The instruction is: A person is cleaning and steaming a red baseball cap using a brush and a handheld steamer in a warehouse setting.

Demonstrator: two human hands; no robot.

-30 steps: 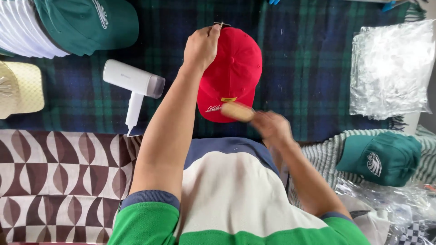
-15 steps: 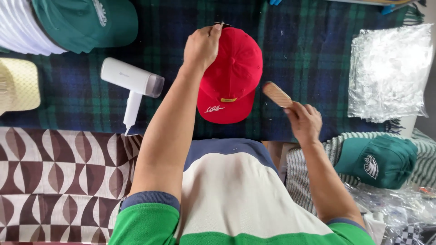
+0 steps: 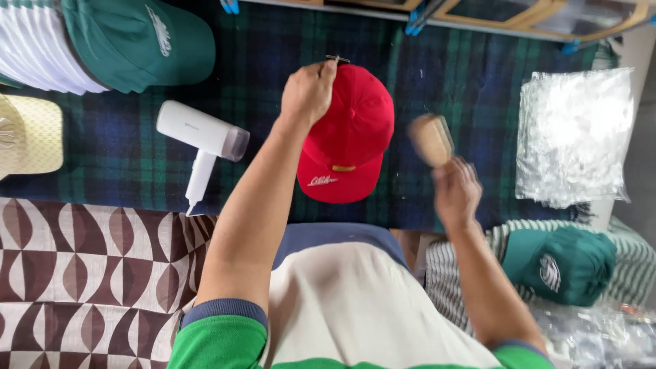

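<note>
A red cap (image 3: 348, 137) lies on the dark plaid cloth (image 3: 451, 75), its brim toward me. My left hand (image 3: 307, 92) grips the cap's back edge at the strap. To the right of the cap, my right hand (image 3: 456, 191) holds a small wooden brush (image 3: 430, 139) raised above the cloth. The brush is blurred and clear of the cap.
A white handheld steamer (image 3: 201, 140) lies left of the cap. A green cap (image 3: 137, 41) on white caps sits at top left, a cream cap (image 3: 27, 133) at the left edge. Clear plastic bags (image 3: 574, 133) are stacked at right; another green cap (image 3: 557, 263) rests on striped fabric.
My right hand has carried the brush off the red cap's brim and out to the right, lifting it higher. My left hand has stayed on the cap's back.
</note>
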